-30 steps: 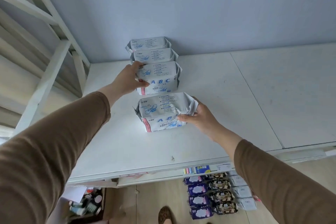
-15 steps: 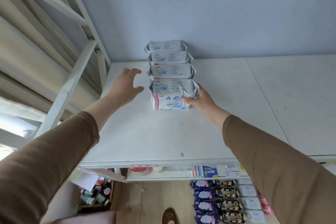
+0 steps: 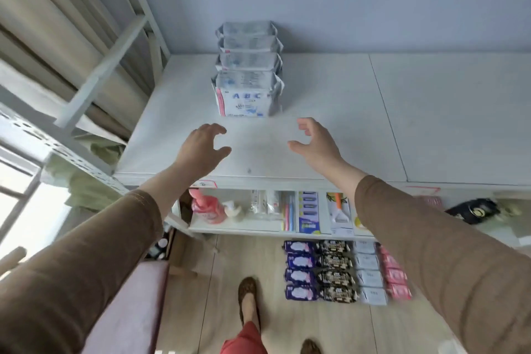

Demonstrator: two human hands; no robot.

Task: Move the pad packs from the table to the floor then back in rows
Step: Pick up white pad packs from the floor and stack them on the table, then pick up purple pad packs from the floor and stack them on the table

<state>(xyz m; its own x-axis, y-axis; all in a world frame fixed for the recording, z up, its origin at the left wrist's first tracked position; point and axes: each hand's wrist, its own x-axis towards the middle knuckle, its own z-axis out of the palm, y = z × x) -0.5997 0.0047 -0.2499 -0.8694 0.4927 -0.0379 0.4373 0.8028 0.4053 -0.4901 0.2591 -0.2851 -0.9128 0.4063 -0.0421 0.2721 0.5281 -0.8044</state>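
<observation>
Several white and blue pad packs (image 3: pixel 247 96) stand in one row on the white table (image 3: pixel 344 123), running from the wall toward me. My left hand (image 3: pixel 201 149) and my right hand (image 3: pixel 314 142) hover over the table's front part, just in front of the nearest pack, both empty with curled, spread fingers. On the wooden floor below lie rows of more pad packs: purple ones (image 3: pixel 300 270), dark patterned ones (image 3: pixel 336 270), pale ones (image 3: pixel 369 270) and pink ones (image 3: pixel 395 276).
A shelf (image 3: pixel 238 227) under the tabletop holds a pink bottle (image 3: pixel 207 208), toothbrushes and small packets. A white metal bunk frame (image 3: pixel 94 66) stands at the left. A pink stool (image 3: pixel 132 304) is at my lower left, my feet (image 3: pixel 248 293) on the floor.
My right hand let go of the front pack, now upright in the row. Both hands pulled back toward the table's front edge, and the view tilted down to the floor.
</observation>
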